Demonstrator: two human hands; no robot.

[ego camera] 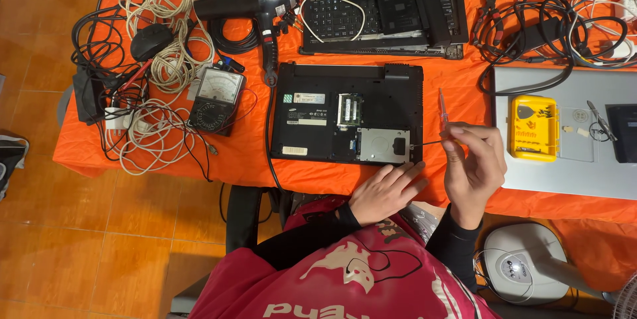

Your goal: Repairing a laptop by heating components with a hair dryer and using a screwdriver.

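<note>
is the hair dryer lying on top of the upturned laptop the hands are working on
No, the black hair dryer lies on the orange cloth beyond the upturned laptop, apart from it.

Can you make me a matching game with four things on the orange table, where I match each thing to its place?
Things:
1. black hair dryer
2. yellow plastic bit case
3. black dial multimeter
4. thin screwdriver

Places:
A. on the grey laptop lid at the far right
B. in the right hand, tip at the upturned black laptop's edge
C. at the table's back, beside the coiled white cables
D. just left of the upturned black laptop

Pairs: 1-C, 2-A, 3-D, 4-B
</note>
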